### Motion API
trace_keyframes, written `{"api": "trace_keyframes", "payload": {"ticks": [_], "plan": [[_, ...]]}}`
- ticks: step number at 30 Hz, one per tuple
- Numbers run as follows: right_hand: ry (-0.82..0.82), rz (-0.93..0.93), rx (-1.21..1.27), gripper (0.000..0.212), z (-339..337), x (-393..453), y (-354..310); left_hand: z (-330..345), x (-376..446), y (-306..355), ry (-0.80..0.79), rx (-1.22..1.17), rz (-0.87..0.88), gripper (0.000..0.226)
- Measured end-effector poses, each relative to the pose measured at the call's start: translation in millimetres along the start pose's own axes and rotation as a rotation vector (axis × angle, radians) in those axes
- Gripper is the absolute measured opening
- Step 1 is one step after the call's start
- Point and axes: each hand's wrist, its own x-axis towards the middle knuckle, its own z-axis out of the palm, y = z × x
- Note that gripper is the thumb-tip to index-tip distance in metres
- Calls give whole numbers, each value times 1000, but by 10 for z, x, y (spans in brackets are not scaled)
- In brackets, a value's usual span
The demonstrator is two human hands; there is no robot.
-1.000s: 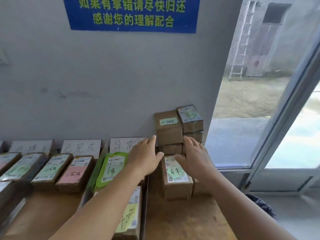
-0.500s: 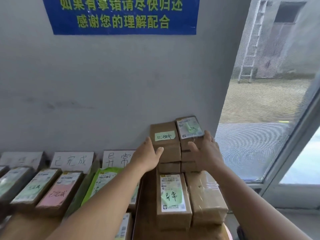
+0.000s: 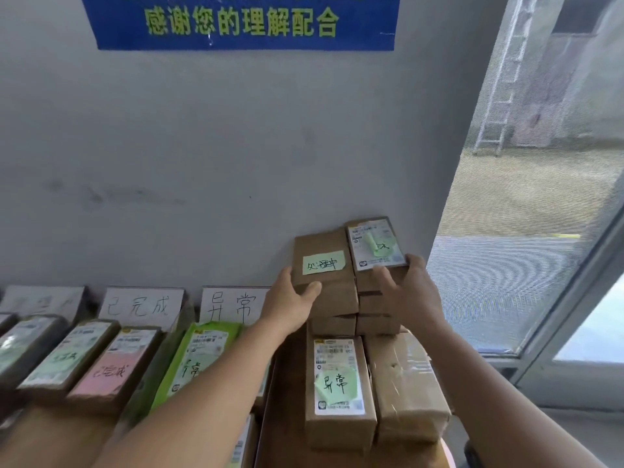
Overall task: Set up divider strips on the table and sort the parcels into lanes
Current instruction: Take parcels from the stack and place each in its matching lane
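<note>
Against the wall stands a stack of brown parcels. My left hand (image 3: 291, 303) grips the left side of the top-left parcel (image 3: 324, 278), which carries a green note. My right hand (image 3: 410, 292) holds the front and right side of the top-right parcel (image 3: 376, 246) with a white label. In front of the stack lie a labelled parcel with a green note (image 3: 337, 383) and a plain taped parcel (image 3: 405, 383). To the left, a green bag parcel (image 3: 199, 359) and several boxes (image 3: 111, 366) lie in lanes under paper signs (image 3: 233, 305).
A dark divider strip (image 3: 266, 393) runs between the green bag's lane and the right-hand parcels. The wooden table (image 3: 57, 437) ends at the right beside a glass door (image 3: 526, 231). A blue notice (image 3: 243, 21) hangs on the grey wall.
Both hands rose from the low front parcels to the top of the stack and closed on the two top parcels. The view has moved closer and to the right.
</note>
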Motion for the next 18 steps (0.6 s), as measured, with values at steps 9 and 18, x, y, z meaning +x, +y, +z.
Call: {"api": "trace_keyframes", "payload": {"ticks": [9, 18], "plan": [[101, -49, 219, 40, -252, -515, -75, -121, -738, 58, 139, -156, 96, 54], [163, 36, 266, 27, -485, -1491, 103, -224, -1688, -68, 88, -416, 94, 43]]}}
